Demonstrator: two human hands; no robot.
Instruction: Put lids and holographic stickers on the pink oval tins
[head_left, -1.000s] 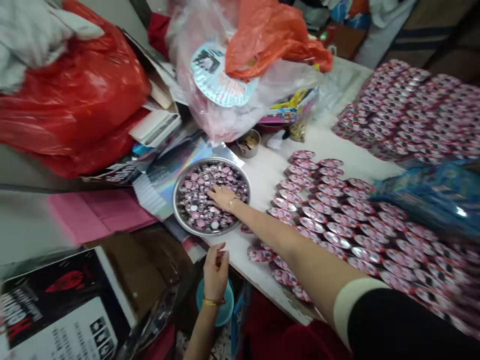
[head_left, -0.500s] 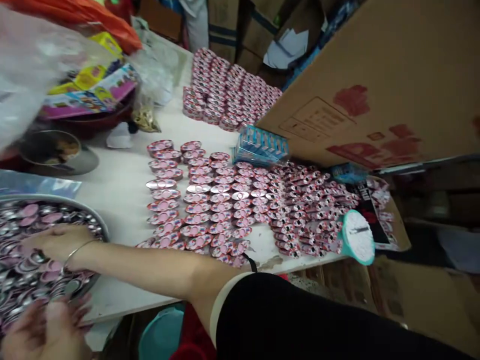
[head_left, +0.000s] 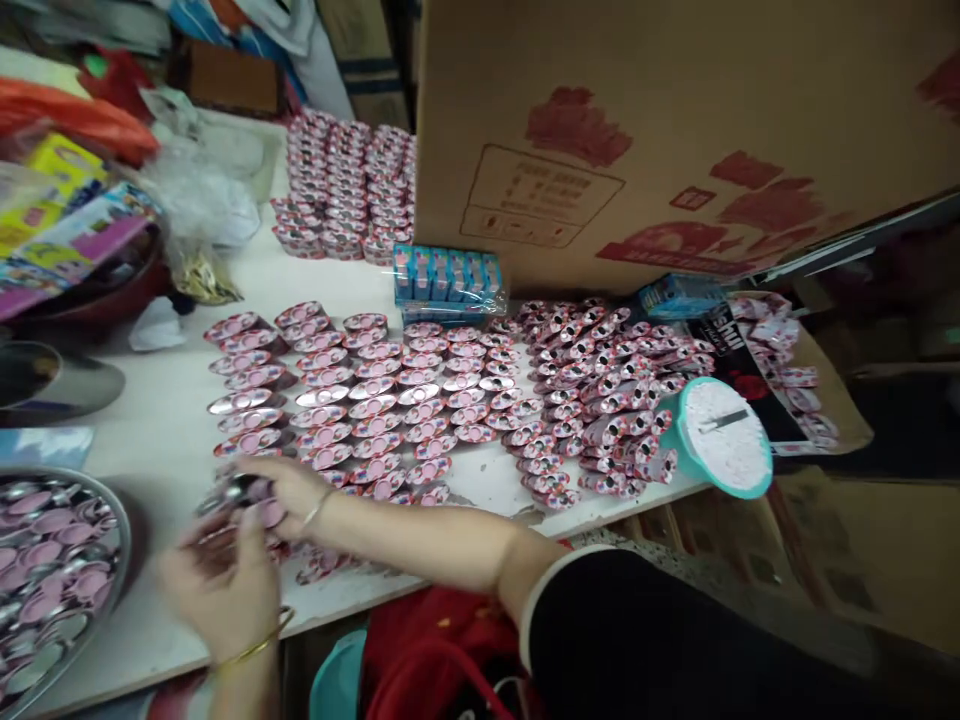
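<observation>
My right hand (head_left: pixel 289 492) is over the white table's (head_left: pixel 150 440) front edge, fingers curled round a handful of pink round badges (head_left: pixel 232 500). Just below it my left hand (head_left: pixel 221 592), with a gold bangle, reaches up to the same handful; it is smeared by motion and its fingers do not show clearly. Left of both hands stands a round metal tray (head_left: pixel 124 560) full of loose pink and silver badges. Right of my right hand, overlapping rows of badges (head_left: pixel 390 400) cover the table.
A big cardboard box (head_left: pixel 675 130) leans over the table's right side. Blue packets (head_left: pixel 446 275) lie in front of it, stacked badges (head_left: pixel 345 190) behind. A teal scale (head_left: pixel 720 440) sits at the right edge. Bags, a red bowl and a metal bowl (head_left: pixel 45 380) crowd the left.
My right hand has left the tray with badges in it and moved right to the table's front. My left hand has risen to meet it. My view has swung right.
</observation>
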